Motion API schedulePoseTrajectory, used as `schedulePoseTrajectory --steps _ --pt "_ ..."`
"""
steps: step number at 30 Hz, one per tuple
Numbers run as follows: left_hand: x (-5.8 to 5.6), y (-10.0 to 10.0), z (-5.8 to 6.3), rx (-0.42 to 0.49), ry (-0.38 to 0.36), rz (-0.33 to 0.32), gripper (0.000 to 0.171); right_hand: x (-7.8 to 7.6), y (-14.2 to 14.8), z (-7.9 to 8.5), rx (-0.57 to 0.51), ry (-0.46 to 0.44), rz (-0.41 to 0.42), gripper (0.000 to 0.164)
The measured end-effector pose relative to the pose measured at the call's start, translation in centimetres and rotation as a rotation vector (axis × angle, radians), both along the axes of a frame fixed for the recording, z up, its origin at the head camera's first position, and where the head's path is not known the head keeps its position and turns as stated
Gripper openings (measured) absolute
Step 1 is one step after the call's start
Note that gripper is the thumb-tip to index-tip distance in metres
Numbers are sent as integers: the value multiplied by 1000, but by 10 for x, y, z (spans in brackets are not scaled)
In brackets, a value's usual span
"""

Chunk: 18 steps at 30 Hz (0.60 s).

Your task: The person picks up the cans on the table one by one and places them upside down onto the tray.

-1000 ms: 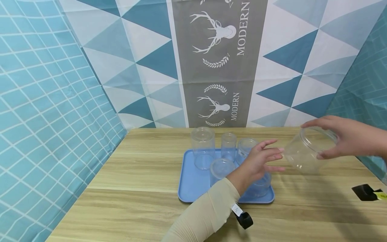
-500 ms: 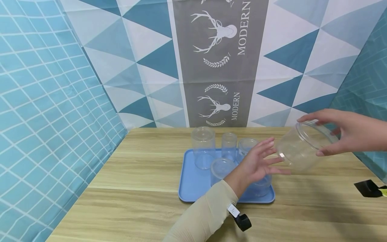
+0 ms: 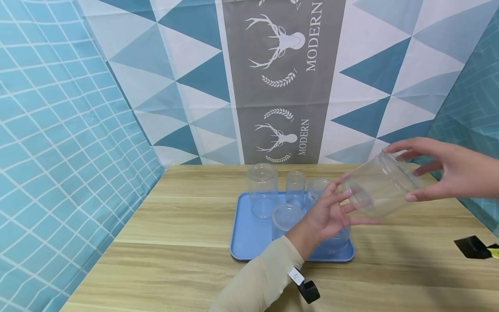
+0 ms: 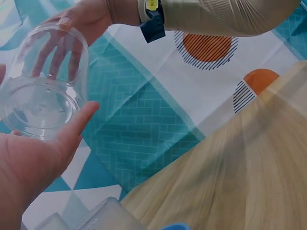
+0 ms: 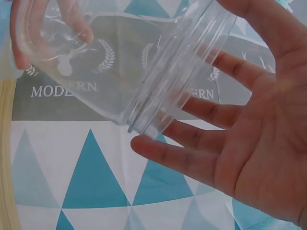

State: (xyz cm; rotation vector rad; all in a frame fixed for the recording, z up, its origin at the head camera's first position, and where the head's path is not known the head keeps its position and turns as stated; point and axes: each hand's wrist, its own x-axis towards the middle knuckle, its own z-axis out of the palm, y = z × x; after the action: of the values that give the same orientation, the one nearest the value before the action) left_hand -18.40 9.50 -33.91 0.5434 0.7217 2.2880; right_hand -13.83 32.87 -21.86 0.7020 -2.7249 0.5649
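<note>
A clear plastic jar (image 3: 383, 184) with a threaded mouth is held tilted in the air, right of the tray. My right hand (image 3: 448, 169) grips it round the mouth, thumb and fingers spread about the threaded rim (image 5: 168, 81). At the other end, the spread, mostly straight fingers of my left hand (image 3: 331, 212) touch the round base (image 4: 41, 108). Below and behind that hand is a blue tray (image 3: 245, 242) bearing several clear containers, among them a tall jar (image 3: 262, 190), a narrow jar (image 3: 295, 188) and a short jar (image 3: 286, 216). My left hand partly hides the containers at the tray's right.
The tray lies on a wooden table (image 3: 175, 260). A patterned cloth (image 3: 187, 86) hangs behind the table, and a blue checked sheet (image 3: 58, 151) hangs at its left. Each wrist bears a black strap (image 3: 309, 291).
The jar has moved left, its base now meeting the fingers of my left hand. My right hand has risen slightly with it. The containers on the tray stay in place.
</note>
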Motion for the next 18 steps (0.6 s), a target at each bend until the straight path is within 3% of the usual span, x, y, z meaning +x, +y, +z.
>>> schedulePoseTrajectory --steps 12,18 --pt "3 -11 14 -50 68 109 49 4 -7 -3 -66 42 54 106" --pt "5 -17 20 -109 52 178 51 4 -11 -4 -68 47 65 107"
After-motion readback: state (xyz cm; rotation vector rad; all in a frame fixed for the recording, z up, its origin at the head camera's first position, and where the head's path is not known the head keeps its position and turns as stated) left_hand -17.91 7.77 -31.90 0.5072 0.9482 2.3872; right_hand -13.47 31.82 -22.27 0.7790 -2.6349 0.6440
